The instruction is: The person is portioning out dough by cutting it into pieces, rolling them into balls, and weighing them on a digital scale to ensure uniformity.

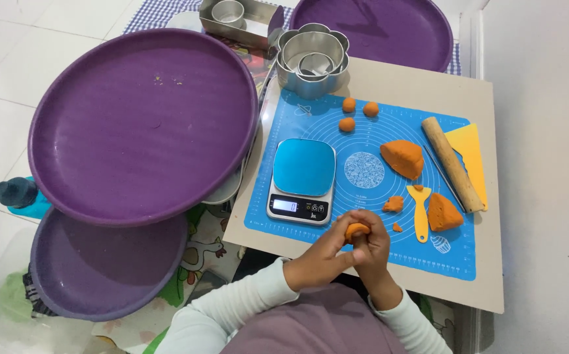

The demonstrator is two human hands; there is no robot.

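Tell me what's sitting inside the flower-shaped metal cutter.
Inside the flower-shaped cutter nest smaller round metal rings, one within another. Whatever lies under them at the bottom is hidden by the rings and their shine.

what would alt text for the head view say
Seen from above, both hands, left hand and right hand, roll an orange dough piece over a blue baking mat, beside a kitchen scale, dough balls and a rolling pin; purple trays sit left.
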